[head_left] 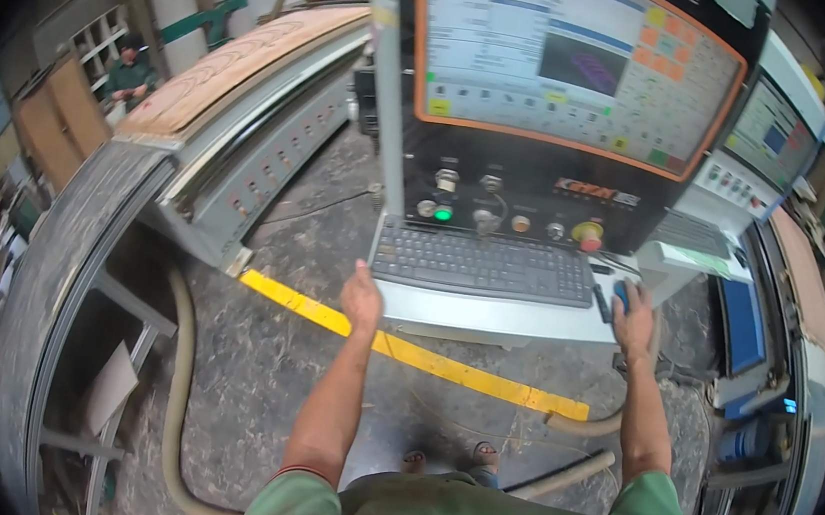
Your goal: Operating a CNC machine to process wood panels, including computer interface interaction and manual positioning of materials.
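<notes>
My right hand [633, 319] lies over a dark computer mouse [621, 294] with a blue side, at the right end of a white keyboard shelf [487, 313]. At the shelf's left corner, my left hand [362, 298] is closed on the edge, thumb up; its other fingers are mostly hidden. Between the hands sits a black keyboard [487, 263]. Above it rises a black control panel with an orange-framed screen [573, 68] showing tables, buttons and a small purple drawing. Below the screen are a lit green button [443, 215], several knobs and a red emergency stop button [589, 237].
A long machine bed [242, 64] bearing a wooden sheet runs back at left. A person [130, 72] is beyond it. A yellow strip [413, 352] crosses the floor before my feet. Hoses [180, 384] lie on the floor. A second console [761, 143] stands at right.
</notes>
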Motion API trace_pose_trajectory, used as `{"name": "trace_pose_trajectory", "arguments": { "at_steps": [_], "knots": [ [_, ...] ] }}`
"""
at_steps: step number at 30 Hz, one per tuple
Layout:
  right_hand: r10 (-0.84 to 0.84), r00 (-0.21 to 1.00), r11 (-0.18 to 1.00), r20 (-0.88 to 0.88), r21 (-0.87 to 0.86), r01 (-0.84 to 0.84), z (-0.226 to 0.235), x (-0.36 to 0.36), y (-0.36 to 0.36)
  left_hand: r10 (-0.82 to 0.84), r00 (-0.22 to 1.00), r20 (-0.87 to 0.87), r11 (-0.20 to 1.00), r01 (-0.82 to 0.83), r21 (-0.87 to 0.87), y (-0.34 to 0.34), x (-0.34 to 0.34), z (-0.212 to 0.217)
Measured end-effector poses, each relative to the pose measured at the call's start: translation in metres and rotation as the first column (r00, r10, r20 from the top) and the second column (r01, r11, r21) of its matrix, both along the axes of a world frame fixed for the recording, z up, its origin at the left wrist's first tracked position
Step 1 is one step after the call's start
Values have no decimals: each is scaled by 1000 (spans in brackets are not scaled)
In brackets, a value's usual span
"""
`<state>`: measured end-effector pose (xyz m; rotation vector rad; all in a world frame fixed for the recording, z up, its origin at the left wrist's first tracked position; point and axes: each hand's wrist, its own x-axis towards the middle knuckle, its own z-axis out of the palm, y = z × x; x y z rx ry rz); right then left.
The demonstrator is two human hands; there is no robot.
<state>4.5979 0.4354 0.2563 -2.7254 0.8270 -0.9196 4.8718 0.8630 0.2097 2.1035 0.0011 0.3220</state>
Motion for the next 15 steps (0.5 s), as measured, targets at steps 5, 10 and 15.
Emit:
{"name": "trace_pose_trajectory", "arguments": {
  "at_steps": [5,10,15],
  "knots": [
    [5,1000,1000,16,25,-5,4,6,6,-3,1000,-17,1000,3,-20,5,0,2],
    [-6,1000,1000,27,5,6,5,0,4,-14,999,-32,1000,14,-6,0,-1,5],
    [4,1000,1000,19,-9,-4,3,-3,9,-35,998,-46,999,35,-14,1,-1,5]
  ]
}}
